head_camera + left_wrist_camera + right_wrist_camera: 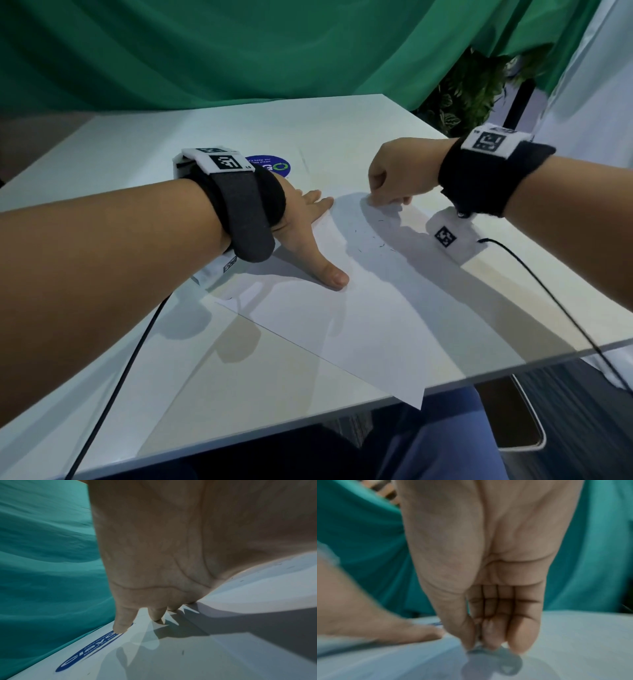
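Observation:
A white sheet of paper [376,325] lies askew on the white table [137,154], one corner poking past the near edge. My left hand [308,226] presses flat on the sheet's left part, fingers straight and thumb spread toward me; the left wrist view shows its palm [154,547] with fingertips [121,626] down on the surface. My right hand [387,192] is curled at the sheet's far corner. In the blurred right wrist view, thumb and fingers [488,628] pinch the paper's edge [419,662], which lifts slightly there.
A round blue sticker [270,164] sits on the table just beyond my left hand. A green curtain [239,51] hangs behind, and a leafy plant [469,92] stands at the back right. Black cables [113,394] trail from both wrists. My legs [445,445] are under the near edge.

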Tool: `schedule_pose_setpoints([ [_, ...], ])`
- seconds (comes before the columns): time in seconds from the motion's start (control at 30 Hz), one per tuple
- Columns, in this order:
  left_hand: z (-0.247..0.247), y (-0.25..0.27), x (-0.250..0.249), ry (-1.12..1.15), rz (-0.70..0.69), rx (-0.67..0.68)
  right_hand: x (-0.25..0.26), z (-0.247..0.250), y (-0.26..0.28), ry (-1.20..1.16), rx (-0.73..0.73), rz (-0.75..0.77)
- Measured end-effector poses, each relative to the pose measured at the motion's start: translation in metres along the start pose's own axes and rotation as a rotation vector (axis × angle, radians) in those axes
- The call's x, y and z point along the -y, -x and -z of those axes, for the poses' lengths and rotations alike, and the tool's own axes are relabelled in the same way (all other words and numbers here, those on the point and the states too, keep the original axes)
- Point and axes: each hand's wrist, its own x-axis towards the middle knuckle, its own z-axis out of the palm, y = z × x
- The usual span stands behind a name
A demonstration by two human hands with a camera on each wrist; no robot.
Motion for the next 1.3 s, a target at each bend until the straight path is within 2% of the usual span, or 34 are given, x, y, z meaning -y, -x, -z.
schedule_pose_setpoints([
  [0.13, -0.001, -0.002, 0.001, 0.003, -0.015, 0.001, 0.016, -0.01, 0.004, 0.013, 0.037, 0.124],
  [0.27, 0.001, -0.002, 0.0, -0.001, -0.003, 0.011, 0.007, -0.002, -0.002, 0.002, -0.023, 0.022],
  [0.4, 0.002, -0.003, 0.002, 0.005, -0.015, 0.025, 0.02, -0.01, -0.002, 0.009, 0.033, 0.141],
  [0.53, 0.002, -0.002, 0.0, 0.011, 0.0, 0.017, 0.009, -0.003, -0.004, -0.008, -0.011, 0.063],
  [0.67, 0.002, -0.004, 0.001, 0.0, -0.01, 0.027, 0.02, -0.01, -0.001, 0.01, 0.037, 0.162],
  [0.8, 0.002, -0.004, 0.001, 0.011, -0.008, 0.018, 0.01, -0.004, 0.0, 0.028, -0.015, 0.085],
  [0.87, 0.002, -0.004, 0.001, 0.008, -0.007, 0.024, 0.019, -0.01, 0.004, 0.061, -0.014, 0.148],
  [0.97, 0.001, -0.005, 0.002, -0.001, -0.003, 0.018, 0.03, -0.013, 0.013, 0.014, 0.072, 0.239],
  [1.1, 0.001, -0.006, 0.0, -0.019, 0.001, 0.006, 0.015, -0.002, 0.008, 0.04, 0.012, 0.107],
  [1.23, 0.0, -0.004, 0.002, 0.038, -0.006, 0.02, 0.037, -0.013, 0.01, 0.035, 0.065, 0.225],
  [1.3, 0.0, -0.004, 0.001, 0.03, -0.001, 0.018, 0.032, -0.006, 0.009, -0.001, 0.084, 0.19],
])
